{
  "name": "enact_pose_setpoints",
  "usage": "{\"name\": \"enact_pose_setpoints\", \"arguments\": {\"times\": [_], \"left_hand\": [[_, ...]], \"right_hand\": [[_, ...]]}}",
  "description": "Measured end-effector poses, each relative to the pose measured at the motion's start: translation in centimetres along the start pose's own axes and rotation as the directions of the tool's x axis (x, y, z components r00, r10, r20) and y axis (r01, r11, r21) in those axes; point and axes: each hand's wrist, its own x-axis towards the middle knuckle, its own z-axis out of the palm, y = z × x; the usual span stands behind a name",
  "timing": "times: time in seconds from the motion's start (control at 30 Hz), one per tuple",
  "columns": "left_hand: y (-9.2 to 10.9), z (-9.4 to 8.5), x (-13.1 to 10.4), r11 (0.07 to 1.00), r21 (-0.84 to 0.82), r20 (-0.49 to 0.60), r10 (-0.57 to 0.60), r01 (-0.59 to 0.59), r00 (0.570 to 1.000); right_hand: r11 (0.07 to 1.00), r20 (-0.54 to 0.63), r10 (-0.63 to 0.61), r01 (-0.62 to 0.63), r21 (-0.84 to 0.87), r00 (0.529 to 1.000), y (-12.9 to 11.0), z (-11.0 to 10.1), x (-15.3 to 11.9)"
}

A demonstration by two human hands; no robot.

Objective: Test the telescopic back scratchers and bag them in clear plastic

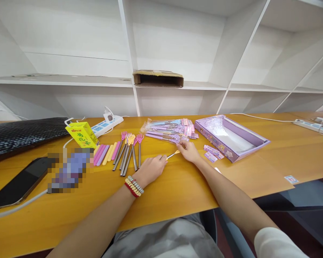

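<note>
A back scratcher [172, 155] with a short metal rod and yellow ends spans the gap between my hands, above the table. My left hand [154, 168], with beaded bracelets at the wrist, is closed round one end. The fingers of my right hand [187, 150] pinch the other end and mostly hide it. Left of my hands lie several metal rods with pink and yellow claw heads [130, 139]. Beside those is a row of pink, purple and yellow handles [107, 154]. Beyond my right hand are bagged back scratchers [167, 129] with pink cards.
A purple open box [231, 156] with clear plastic inside stands at the right, near small printed cards [210, 157]. To the left are a yellow drink carton [83, 134], a phone [24, 181], a black bag [27, 134] and a power strip [107, 126]. A cardboard box [158, 73] sits on the shelf.
</note>
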Motion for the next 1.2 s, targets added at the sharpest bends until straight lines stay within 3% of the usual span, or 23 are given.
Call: {"name": "enact_pose_setpoints", "arguments": {"times": [0.2, 0.43, 0.57, 0.7, 0.8, 0.9, 1.0, 1.1, 1.2], "left_hand": [[0.1, 0.2, 0.2, 0.997, 0.052, 0.045, 0.052, -0.054, 0.998], [-0.5, -0.1, 0.1, 0.999, 0.038, 0.052, 0.010, -0.012, 0.999], [-0.7, -0.7, 0.4, 0.999, -0.018, -0.013, 0.031, -0.031, 0.999], [-2.8, -1.7, 0.6, 0.984, -0.168, -0.072, 0.047, -0.059, 0.996], [-5.1, -2.2, 0.5, 0.954, -0.295, 0.004, -0.052, 0.051, 0.999], [-6.2, -2.1, 0.3, 0.925, -0.371, 0.059, -0.069, 0.086, 0.996], [-5.1, -1.4, 0.3, 0.916, -0.401, -0.006, -0.021, 0.016, 1.000], [-2.5, -0.5, 0.6, 0.880, -0.473, -0.067, 0.013, -0.044, 0.998], [-0.5, 0.3, 0.9, 0.792, -0.610, -0.078, -0.023, -0.030, 0.997]], "right_hand": [[0.999, -0.092, 0.010, -0.014, -0.039, 0.996, -0.6, 0.5, -0.1], [0.999, -0.122, 0.042, -0.043, -0.008, 0.992, -1.5, 1.0, -0.3], [0.976, -0.127, 0.046, -0.018, 0.216, 0.991, -1.7, 0.6, -0.2], [0.848, 0.035, 0.077, -0.084, 0.523, 0.996, -1.2, -0.4, 0.1], [0.777, 0.125, 0.093, -0.150, 0.611, 0.988, -0.1, -1.2, 0.3], [0.730, 0.098, 0.106, -0.144, 0.669, 0.990, 0.5, -1.8, 0.6], [0.645, -0.006, 0.111, -0.068, 0.761, 0.994, -0.5, -2.4, 0.6], [0.518, -0.102, 0.098, 0.037, 0.854, 0.990, -3.2, -3.3, 0.5], [0.395, -0.075, 0.061, 0.045, 0.918, 0.995, -6.9, -4.1, 0.6]]}}
